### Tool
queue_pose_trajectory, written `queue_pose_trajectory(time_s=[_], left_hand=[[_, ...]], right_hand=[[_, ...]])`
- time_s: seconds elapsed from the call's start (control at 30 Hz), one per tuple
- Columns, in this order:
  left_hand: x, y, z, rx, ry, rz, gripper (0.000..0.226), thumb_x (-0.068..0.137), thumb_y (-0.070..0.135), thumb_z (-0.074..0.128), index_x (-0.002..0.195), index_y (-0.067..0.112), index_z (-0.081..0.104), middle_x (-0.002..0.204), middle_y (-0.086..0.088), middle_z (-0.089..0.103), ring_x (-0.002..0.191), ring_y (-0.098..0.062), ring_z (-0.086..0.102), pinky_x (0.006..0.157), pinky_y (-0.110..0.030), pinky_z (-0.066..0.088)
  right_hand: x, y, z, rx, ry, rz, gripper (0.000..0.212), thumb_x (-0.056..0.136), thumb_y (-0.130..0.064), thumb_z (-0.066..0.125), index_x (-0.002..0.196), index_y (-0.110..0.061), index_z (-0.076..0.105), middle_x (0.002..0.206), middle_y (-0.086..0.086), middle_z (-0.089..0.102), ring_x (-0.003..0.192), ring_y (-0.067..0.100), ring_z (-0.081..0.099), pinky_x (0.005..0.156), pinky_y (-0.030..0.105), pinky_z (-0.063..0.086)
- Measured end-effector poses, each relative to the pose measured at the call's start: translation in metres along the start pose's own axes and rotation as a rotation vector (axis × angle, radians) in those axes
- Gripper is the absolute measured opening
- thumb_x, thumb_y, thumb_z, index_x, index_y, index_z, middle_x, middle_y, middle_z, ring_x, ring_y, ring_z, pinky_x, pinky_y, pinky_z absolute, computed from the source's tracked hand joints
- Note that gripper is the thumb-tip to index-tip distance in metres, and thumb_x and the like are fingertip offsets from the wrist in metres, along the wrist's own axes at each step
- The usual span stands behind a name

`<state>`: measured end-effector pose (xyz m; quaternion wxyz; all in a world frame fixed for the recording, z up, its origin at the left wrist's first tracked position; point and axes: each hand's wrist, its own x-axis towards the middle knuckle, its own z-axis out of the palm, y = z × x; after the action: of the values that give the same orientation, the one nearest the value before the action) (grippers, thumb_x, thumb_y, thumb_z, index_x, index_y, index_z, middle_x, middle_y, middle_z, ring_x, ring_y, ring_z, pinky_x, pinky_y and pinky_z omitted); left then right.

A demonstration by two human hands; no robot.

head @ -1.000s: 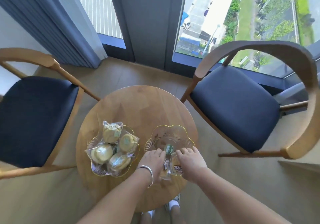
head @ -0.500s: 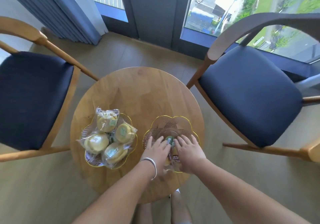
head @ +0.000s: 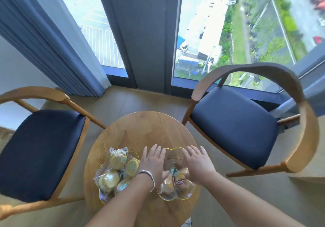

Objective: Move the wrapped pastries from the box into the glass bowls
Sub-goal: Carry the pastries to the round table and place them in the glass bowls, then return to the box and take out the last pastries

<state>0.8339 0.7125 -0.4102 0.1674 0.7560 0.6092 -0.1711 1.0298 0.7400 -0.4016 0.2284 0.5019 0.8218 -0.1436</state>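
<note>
- Two wooden armchairs with dark blue seat cushions flanked the table: the left chair (head: 40, 149) at the left edge of the frame, the right chair (head: 246, 132) at the right, its curved backrest sweeping toward the lower right.
- A blue pleated curtain (head: 49, 38) hung at the upper left, beside tall windows (head: 228, 24) that looked down on a street and greenery.
- The round wooden table (head: 140, 132) sat at lower centre, its pale grain bare on the far half.
- The left glass bowl (head: 102, 198), scalloped with a thin gold rim, held several wrapped pastries (head: 109, 180), pale yellow rounds in clear crinkled film; the left forearm crossed its near right edge.
- The right glass bowl (head: 175, 158), of the same scalloped shape, held a few wrapped pastries in its near half (head: 181, 179), with a red label showing on one.
- The left hand (head: 152, 163), a bracelet at its wrist, lay over the right bowl's left side with fingers straight and spread, gripping nothing.
- The right hand (head: 198, 161) lay over the bowl's right side, fingers likewise spread flat; its thumb side met the wrappers.
</note>
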Motion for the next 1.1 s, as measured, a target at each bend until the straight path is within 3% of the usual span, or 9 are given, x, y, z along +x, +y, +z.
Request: queue_pose_trajectory(time_s=[0.2, 0.4, 0.6, 0.83, 1.1], left_hand=[[-0.002, 0.014, -0.080, 0.100, 0.166, 0.109, 0.087, 0.091, 0.063, 0.039, 0.154, 0.017, 0.001, 0.163, -0.004, 0.007, 0.149, -0.024, -0.004, 0.115, -0.054, -0.008], [-0.004, 0.078, -0.143, 0.209, 0.298, 0.340, 0.090, 0.088, 0.066, 0.039, 0.154, 0.019, 0.001, 0.163, -0.004, 0.006, 0.149, -0.023, -0.006, 0.114, -0.055, -0.010], [-0.020, 0.204, -0.160, 0.271, 0.379, 0.667, 0.086, 0.090, 0.066, 0.035, 0.154, 0.022, -0.001, 0.163, -0.004, 0.006, 0.149, -0.025, -0.007, 0.115, -0.054, -0.011], [-0.061, 0.367, -0.136, 0.346, 0.376, 1.036, 0.088, 0.088, 0.066, 0.037, 0.155, 0.025, -0.003, 0.163, -0.005, 0.005, 0.149, -0.025, -0.009, 0.112, -0.054, -0.016], [-0.088, 0.507, -0.102, 0.403, 0.363, 1.236, 0.090, 0.086, 0.066, 0.039, 0.154, 0.024, -0.004, 0.163, -0.005, 0.007, 0.149, -0.023, -0.007, 0.113, -0.053, -0.013]], right_hand=[[-0.049, 0.012, -0.061, 0.087, 0.177, 0.211, 0.095, 0.088, -0.056, 0.062, 0.157, -0.021, 0.008, 0.164, 0.005, 0.015, 0.151, 0.024, 0.005, 0.120, 0.051, 0.000], [-0.131, 0.053, -0.079, 0.208, 0.313, 0.493, 0.089, 0.088, -0.049, 0.063, 0.156, -0.027, 0.010, 0.164, 0.007, 0.013, 0.151, 0.022, 0.006, 0.120, 0.049, 0.000], [-0.265, 0.099, -0.036, 0.273, 0.371, 0.905, 0.090, 0.088, -0.051, 0.063, 0.156, -0.025, 0.010, 0.163, 0.008, 0.014, 0.150, 0.023, 0.010, 0.120, 0.051, 0.006], [-0.418, 0.119, 0.050, 0.401, 0.315, 1.328, 0.093, 0.085, -0.054, 0.063, 0.156, -0.028, 0.011, 0.163, 0.007, 0.014, 0.150, 0.021, 0.011, 0.120, 0.049, 0.006], [-0.507, 0.152, 0.132, 0.505, 0.296, 1.527, 0.092, 0.084, -0.054, 0.063, 0.156, -0.029, 0.011, 0.163, 0.006, 0.013, 0.149, 0.021, 0.011, 0.120, 0.049, 0.007]])
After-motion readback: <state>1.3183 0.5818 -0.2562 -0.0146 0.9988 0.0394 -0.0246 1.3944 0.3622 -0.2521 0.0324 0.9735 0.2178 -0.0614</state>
